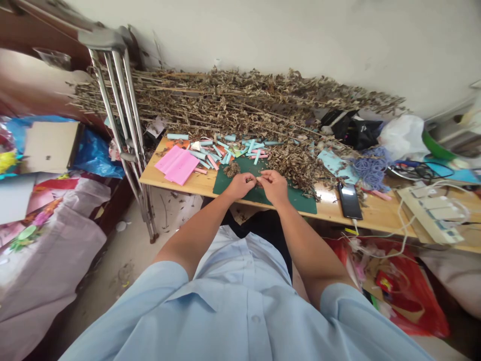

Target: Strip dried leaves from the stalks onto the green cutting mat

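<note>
Wooden boards make up the long table by the white wall. On it a dark green mat is laid, and both hands are held over the mat's middle. A small clump of dry brown leaves is pinched between them. It looks crumbly, curled and the colour of old tea. The left hand is curled with its fingers closed on the clump, and the right hand has its fingertips pressed on the same clump from the other side.

Just behind the mat, a small heap of the same crumbs is seen. Behind that, blue and pink paper rolls are scattered. Left of the mat, pink paper sheets are spread flat. Far behind the mat, a big pile of dry leafy stems is stacked along the wall. Right of the mat, a black phone is lying, and further right a white power strip. Metal crutches are leaned at the table's left end.
</note>
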Demonstrator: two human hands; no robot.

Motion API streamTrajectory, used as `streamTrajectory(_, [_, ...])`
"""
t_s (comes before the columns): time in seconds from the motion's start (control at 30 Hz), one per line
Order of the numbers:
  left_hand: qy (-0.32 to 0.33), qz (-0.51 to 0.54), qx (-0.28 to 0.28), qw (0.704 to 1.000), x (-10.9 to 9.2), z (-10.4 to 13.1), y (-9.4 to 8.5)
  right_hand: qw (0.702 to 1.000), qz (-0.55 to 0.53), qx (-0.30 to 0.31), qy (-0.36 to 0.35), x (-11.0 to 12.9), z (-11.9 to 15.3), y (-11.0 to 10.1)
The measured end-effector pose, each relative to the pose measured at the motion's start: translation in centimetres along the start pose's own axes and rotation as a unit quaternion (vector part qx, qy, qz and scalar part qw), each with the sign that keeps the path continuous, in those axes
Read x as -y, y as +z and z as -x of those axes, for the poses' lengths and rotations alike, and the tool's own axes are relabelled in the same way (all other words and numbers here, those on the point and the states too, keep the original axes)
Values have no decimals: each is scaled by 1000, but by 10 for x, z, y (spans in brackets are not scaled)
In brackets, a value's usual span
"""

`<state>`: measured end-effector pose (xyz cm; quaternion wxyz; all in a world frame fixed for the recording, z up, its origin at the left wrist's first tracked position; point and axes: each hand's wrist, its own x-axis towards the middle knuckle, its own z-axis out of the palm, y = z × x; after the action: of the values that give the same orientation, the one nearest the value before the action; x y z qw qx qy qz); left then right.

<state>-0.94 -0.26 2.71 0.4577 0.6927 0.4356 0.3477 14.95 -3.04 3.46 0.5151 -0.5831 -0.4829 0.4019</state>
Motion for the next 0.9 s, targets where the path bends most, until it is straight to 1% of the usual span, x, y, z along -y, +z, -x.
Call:
streamTrajectory(0.17, [-4, 13, 2, 1000, -1, 1, -1, 999, 8, -50, -9, 4, -5, -4])
streamTrajectory(0.3, [-32, 79, -1, 996, 5, 0, -1, 998, 15, -52, -10, 5, -1, -4])
streamTrajectory(0.43, [-57, 165, -9, 985, 12, -2, 1, 998, 33, -55, -9, 2, 2, -2])
streamTrajectory(0.57, [-71, 212, -14, 975, 16, -4, 2, 998, 41, -42, -23, -1, 2, 2])
streamTrajectory(0.67, [-83, 255, -18, 963, 17, -6, 2, 996, 61, -11, -57, -1, 4, 7])
streamTrajectory(0.73, [-90, 286, -19, 954, 17, -6, 1, 991, 91, 4, -96, -1, 8, 13])
streamTrajectory(0.9, [-114, 321, -21, 940, 17, -6, -1, 965, 170, 20, -197, -3, 15, 25])
